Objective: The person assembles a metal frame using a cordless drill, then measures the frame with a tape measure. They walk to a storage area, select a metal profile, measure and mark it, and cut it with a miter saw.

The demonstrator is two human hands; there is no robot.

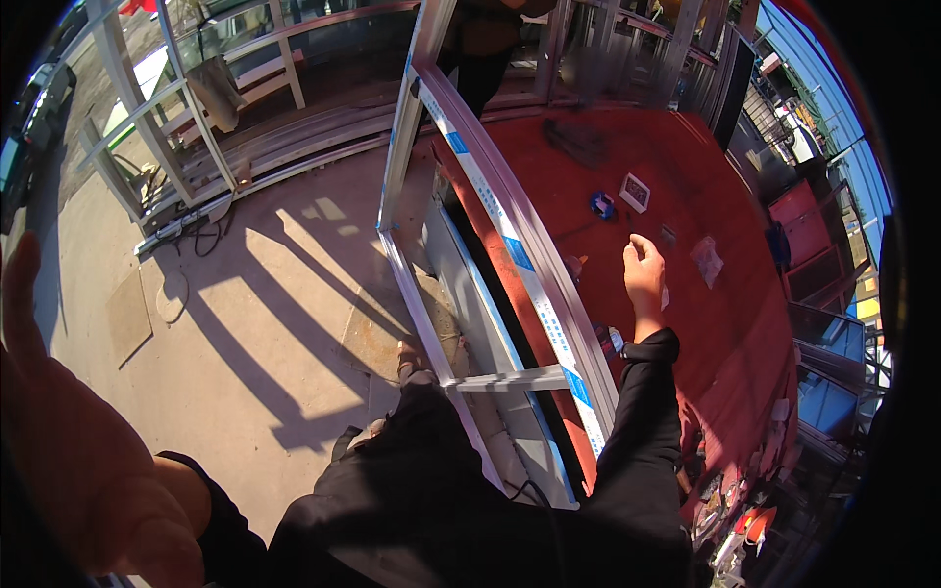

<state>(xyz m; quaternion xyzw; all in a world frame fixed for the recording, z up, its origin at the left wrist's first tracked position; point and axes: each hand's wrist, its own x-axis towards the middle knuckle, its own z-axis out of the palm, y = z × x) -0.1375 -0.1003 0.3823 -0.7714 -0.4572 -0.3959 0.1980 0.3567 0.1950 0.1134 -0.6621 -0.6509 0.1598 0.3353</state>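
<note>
Close to the camera at the left edge, my left hand (88, 451) is raised with its fingers apart and holds nothing. My right hand (645, 279) reaches over a red-covered table (706, 333), its fingers bent together; whatever may be between the fingertips is too small to make out. Just beyond it lie a blue roll (602, 205), a white square item (635, 192) and a crumpled clear plastic piece (707, 262). An aluminium frame (520, 225) with blue-and-white protective film rests along the table's left side, between my body and the right hand.
A second person (485, 44) in dark clothes stands past the table. More metal frames (181, 118) stand at the far left beside long profiles (284, 147). Cables (201, 235) and a flat board (125, 318) lie on the floor. Scraps and tools (735, 529) crowd the lower right.
</note>
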